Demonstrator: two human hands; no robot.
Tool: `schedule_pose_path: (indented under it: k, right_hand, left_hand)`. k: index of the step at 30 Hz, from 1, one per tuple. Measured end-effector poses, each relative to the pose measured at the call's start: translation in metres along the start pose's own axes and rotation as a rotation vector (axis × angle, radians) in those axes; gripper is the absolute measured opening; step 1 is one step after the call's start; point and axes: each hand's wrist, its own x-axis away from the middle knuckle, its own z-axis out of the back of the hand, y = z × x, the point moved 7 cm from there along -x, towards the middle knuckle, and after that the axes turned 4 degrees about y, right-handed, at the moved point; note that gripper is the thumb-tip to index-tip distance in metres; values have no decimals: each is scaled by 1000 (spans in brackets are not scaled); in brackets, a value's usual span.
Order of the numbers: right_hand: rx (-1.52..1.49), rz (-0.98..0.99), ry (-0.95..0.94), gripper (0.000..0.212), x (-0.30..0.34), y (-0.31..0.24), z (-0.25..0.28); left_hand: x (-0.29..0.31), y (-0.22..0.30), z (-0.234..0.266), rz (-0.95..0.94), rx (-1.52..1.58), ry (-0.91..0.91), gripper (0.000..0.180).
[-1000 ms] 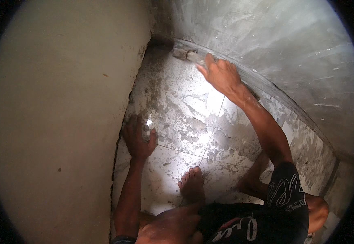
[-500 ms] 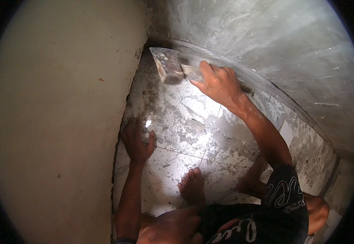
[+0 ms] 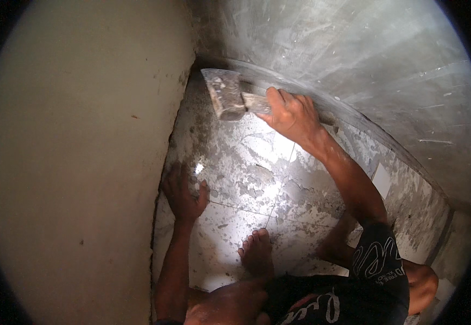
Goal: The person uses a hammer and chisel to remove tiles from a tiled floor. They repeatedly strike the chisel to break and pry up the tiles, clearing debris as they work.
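My right hand [image 3: 296, 116] is wrapped round the wooden handle of an axe [image 3: 225, 95], whose head is worn and smeared with pale mortar. The broad cutting edge faces the far wall corner, and the blunt end points down toward the floor. My left hand [image 3: 184, 192] lies on the floor beside the left wall, with the thumb spread from the fingers and nothing in it. Under both hands is a tiled floor [image 3: 230, 214] spattered with grey mortar residue.
A plain beige wall [image 3: 83, 162] rises close on the left. A grey plastered wall [image 3: 354, 49] curves along the far and right side. My bare foot [image 3: 257, 252] stands on the tiles in front of me. A white flat piece [image 3: 381, 180] lies near the right wall.
The axe head sits slightly lower in the picture, as the whole view has shifted a little. My right hand keeps its grip, and my left hand remains on the floor.
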Motion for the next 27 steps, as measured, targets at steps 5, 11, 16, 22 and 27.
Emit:
schedule_pose_path:
  k: [5,11,16,22,27]
  right_hand:
    - [88,-430,-440,43,-3,49,-31]
    - [22,-94,-63,41,-1,8,-6]
    - [88,-361,-266,39,10,55,-27]
    - [78,-216,-170,41,21,34,-12]
    - [181,-330,-264,43,26,56,-21]
  left_hand:
    - [3,3,-1,22,17,36,63]
    - [3,1,5,-15,0,54,64]
    - [1,5,0,23,5,6,64]
    - [2,1,3,-6,0,20,64]
    - [-1,4,-2,2,-16,36,65]
